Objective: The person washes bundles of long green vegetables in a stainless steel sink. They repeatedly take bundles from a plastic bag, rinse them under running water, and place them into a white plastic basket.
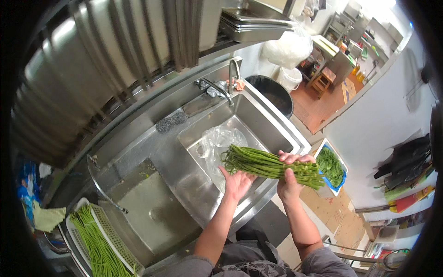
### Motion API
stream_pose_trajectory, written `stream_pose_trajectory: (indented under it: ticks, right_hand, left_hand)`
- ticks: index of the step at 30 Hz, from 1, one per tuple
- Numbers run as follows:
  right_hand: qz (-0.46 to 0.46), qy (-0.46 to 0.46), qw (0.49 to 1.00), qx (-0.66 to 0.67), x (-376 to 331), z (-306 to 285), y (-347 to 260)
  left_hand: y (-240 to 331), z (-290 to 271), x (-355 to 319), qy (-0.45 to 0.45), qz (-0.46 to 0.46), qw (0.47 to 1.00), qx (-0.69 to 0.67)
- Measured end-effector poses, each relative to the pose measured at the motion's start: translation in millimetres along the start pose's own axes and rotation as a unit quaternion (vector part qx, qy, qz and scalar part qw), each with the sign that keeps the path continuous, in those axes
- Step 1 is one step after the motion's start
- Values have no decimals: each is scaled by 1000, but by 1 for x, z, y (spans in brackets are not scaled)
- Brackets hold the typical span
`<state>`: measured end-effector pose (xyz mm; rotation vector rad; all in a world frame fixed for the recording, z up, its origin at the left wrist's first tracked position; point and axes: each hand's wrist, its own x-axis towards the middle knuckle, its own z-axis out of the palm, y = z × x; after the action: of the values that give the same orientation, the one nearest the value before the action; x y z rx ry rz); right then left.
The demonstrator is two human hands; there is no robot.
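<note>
Thick bundle of long green bean stalks [272, 167], cut ends even, held level above the stainless steel sink [258, 121]. Right hand [291, 177] clenched around bundle; left hand [236, 181] open, palm flat beneath.

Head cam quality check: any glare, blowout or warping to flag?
Head view: strong fisheye, the sink rim bows and corners go black; window area top right is blown out; steel hood shows glare streaks; the stalk bundle and both hands stay sharp.

Bundle of long green beans [270, 165], held level over the sink, cut ends rightward, loose tips curling left
</note>
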<state>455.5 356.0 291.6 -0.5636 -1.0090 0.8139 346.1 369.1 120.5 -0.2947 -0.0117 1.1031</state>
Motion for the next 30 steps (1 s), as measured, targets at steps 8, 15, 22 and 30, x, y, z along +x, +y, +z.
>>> stream_pose_trajectory:
  ticks: [8, 15, 22, 30]
  right_hand:
    - [26, 58, 992, 108, -45, 26, -106]
    - [43, 44, 985, 163, -63, 25, -154]
    - [135, 93, 957, 239, -62, -22, -137]
    - [301, 203, 915, 174, -58, -93, -74]
  left_hand:
    - [18, 34, -39, 45, 175, 983, -15]
    - [52, 51, -112, -85, 265, 954, -114]
    - [59, 26, -177, -86, 366, 925, -53]
    - [20, 41, -254, 14, 482, 876, 17]
